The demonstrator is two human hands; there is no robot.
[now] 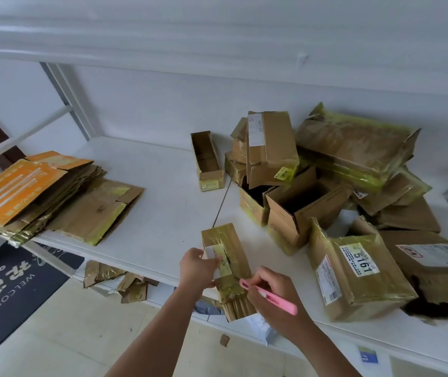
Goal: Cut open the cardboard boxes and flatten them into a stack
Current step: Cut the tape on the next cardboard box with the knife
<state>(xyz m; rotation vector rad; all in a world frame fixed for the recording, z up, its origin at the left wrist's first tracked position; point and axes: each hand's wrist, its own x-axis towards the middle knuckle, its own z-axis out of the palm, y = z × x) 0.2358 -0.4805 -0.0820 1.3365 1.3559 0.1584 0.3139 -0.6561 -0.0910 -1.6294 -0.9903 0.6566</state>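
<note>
A small, long cardboard box (228,265) wrapped in yellowish tape lies at the front edge of the white shelf (157,213). My left hand (197,268) grips its left side near a white label. My right hand (274,293) holds a pink box cutter (269,296) with its tip against the box's taped top. A stack of flattened boxes (48,197), topped by an orange sheet, lies at the left end of the shelf. A heap of uncut boxes (340,191) fills the right side.
An open narrow box (207,161) stands at the back middle. A box labelled 5161 (359,273) sits just right of my right hand. Cardboard scraps (119,282) lie on a lower shelf. A dark welcome mat (8,289) covers the floor at left.
</note>
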